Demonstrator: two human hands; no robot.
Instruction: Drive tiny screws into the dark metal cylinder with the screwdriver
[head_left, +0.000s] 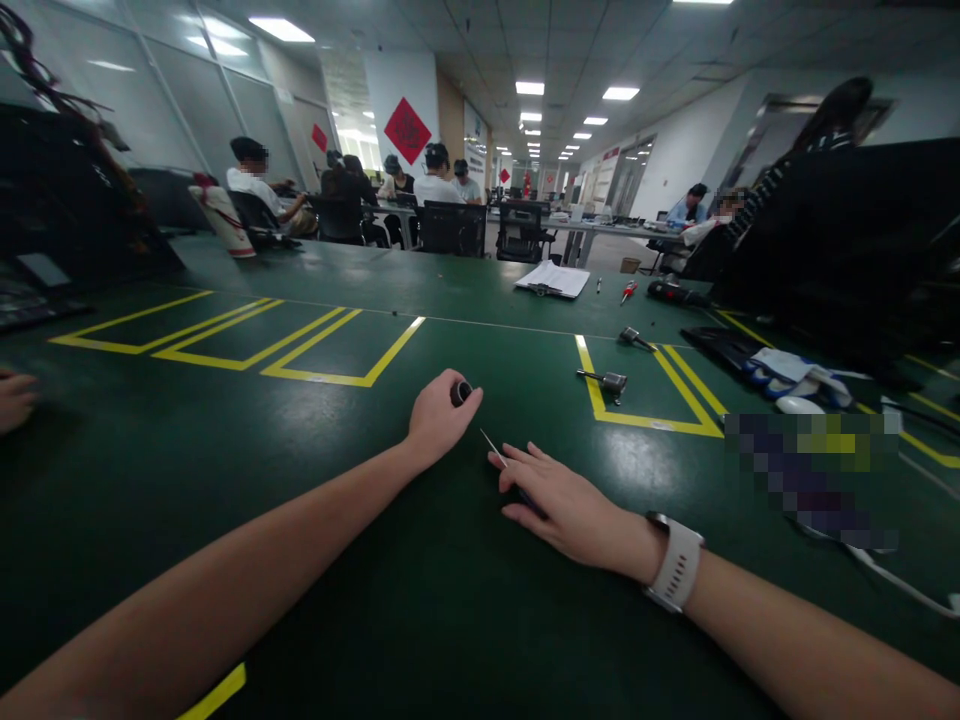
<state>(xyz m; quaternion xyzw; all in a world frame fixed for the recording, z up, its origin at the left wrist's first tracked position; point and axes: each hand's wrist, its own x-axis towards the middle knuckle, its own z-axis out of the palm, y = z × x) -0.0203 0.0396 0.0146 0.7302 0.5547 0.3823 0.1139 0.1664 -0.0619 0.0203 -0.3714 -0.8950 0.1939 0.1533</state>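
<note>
Workbench (337,610) with green top, worked at its near middle by two bare hands. Left hand (439,420): fingers curled, gripping a dark round part (460,393) whose rimmed end faces right. Right hand (566,500): thumb and fingers closed loosely about a thin-shafted tool (493,447), its handle mostly hidden beneath the palm, its tip pointing far and left. Tip and part stand near each other but apart. Stage, as judged from this view: both pieces are already in hand, while contact between them is not yet made; whether the part itself is finished cannot be told. To the right lie two further metal pieces, a nearer rod-ended piece (613,382) across a yellow tape outline (652,426) and a farther rod-ended piece (631,337); neither is being handled, and their state of completion is unclear. Far off rests a clipboard (553,279).
</note>
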